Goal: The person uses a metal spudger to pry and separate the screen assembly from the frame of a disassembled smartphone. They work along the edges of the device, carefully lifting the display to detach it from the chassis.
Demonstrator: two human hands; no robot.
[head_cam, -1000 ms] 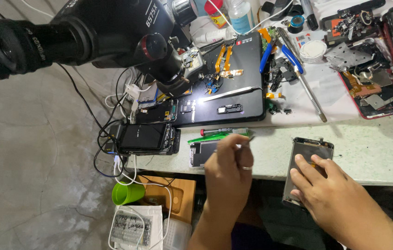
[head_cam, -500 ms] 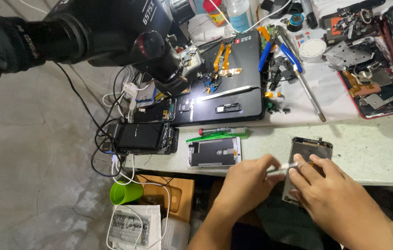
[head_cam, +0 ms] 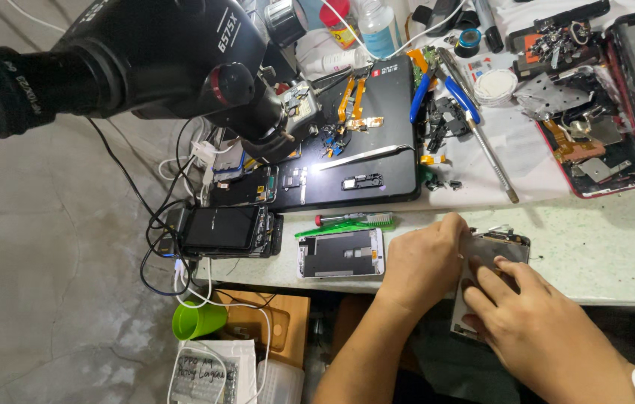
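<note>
Head view, one camera. Both hands are at the near edge of the speckled bench, on an opened phone chassis that overhangs the bench edge toward the person.

Left hand: curled into a loose fist against the chassis's left edge, fingers together. A second ago it was over the white-framed phone panel to the left; half a second ago it was crossing over with a thin silvery tool. The tool cannot be made out now, so whether the hand is clamped on it cannot be told.

Right hand: flat on the chassis, fingers spread and pressing down on its face, pinning rather than gripping. It has stayed there through all three frames.

Change noted: the left hand has left the white-framed panel and joined the right on the chassis. Judgement: the work has moved to this chassis, with one hand steadying it and the other working its edge.

Surroundings: the white-framed panel lies face-open just left of the hands, apart from them. A green-handled screwdriver lies just beyond it. Further off sits a black work mat with tweezers and small parts. A microscope overhangs the far left. A red-framed phone body lies at the far right. A green cup sits below the bench at near left.
</note>
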